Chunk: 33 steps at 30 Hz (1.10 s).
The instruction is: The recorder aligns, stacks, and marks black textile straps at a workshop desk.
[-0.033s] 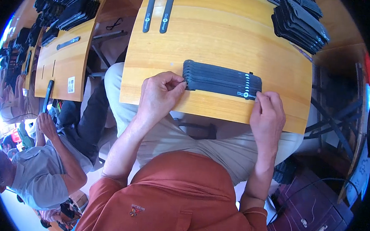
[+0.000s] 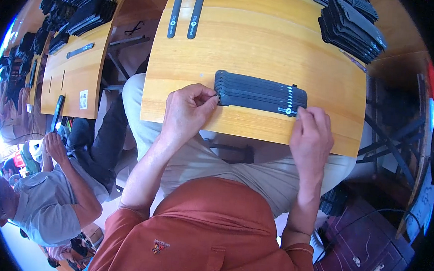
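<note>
On the wooden table in front of me lies a fanned row of black straps, overlapping, each with a small pale round mark near its right end. My left hand pinches the left end of the nearest strap between thumb and forefinger. At the row's lower right corner, my right hand is closed, its fingertips on the nearest strap's end and covering part of its printing. Two more black straps, a left one and a right one, lie apart near the table's far left.
Piles of folded black straps stand at the far right beside a thin pen-like thing. To my left, a person holds a black strap at another table. Dark metal framework stands beyond my table's right edge.
My right hand has shifted slightly left along the nearest strap, covering more of its printing. My left hand and the row of straps stay in place.
</note>
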Motion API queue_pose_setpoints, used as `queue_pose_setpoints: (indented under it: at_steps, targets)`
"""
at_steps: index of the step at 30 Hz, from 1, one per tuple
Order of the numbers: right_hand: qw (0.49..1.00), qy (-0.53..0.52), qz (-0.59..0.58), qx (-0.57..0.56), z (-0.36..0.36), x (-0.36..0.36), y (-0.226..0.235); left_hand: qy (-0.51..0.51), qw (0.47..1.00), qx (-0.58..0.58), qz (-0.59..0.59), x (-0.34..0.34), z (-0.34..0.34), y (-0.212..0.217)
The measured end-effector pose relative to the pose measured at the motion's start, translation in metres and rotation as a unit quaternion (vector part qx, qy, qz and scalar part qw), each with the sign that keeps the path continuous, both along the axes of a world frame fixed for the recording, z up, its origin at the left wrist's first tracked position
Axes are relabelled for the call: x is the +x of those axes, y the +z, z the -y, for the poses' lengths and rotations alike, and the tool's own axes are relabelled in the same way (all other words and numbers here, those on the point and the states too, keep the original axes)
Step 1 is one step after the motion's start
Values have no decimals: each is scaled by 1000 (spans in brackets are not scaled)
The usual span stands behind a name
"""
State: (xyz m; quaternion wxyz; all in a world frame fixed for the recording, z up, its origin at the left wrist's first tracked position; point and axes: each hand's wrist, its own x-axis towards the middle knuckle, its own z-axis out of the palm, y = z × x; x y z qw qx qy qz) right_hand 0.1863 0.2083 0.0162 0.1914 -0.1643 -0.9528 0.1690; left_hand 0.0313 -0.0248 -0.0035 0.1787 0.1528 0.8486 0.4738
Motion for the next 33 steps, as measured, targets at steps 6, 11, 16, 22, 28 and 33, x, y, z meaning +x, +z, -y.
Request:
queue_pose_setpoints:
  at_steps: [6, 11, 16, 22, 28, 33]
  targets:
    - [990, 132, 4, 58, 58, -21, -5, -3, 1000, -2, 8, 0, -6, 0]
    - [978, 193, 66, 37, 77, -33, -18, -4, 1000, 1, 9, 1, -7, -1]
    - [977, 192, 52, 71, 97, -44, -26, 16, 1000, 3, -13, 0, -3, -4]
    - [982, 173, 42, 62, 87, -36, -38, 10, 1000, -15, 0, 0, -8, 1]
    - [992, 106, 44, 55, 57, -13, -30, 12, 1000, -27, 8, 0, -7, 1]
    - [997, 40, 46, 53, 27, 14, -29, 10, 999, -35, 6, -1, -8, 0]
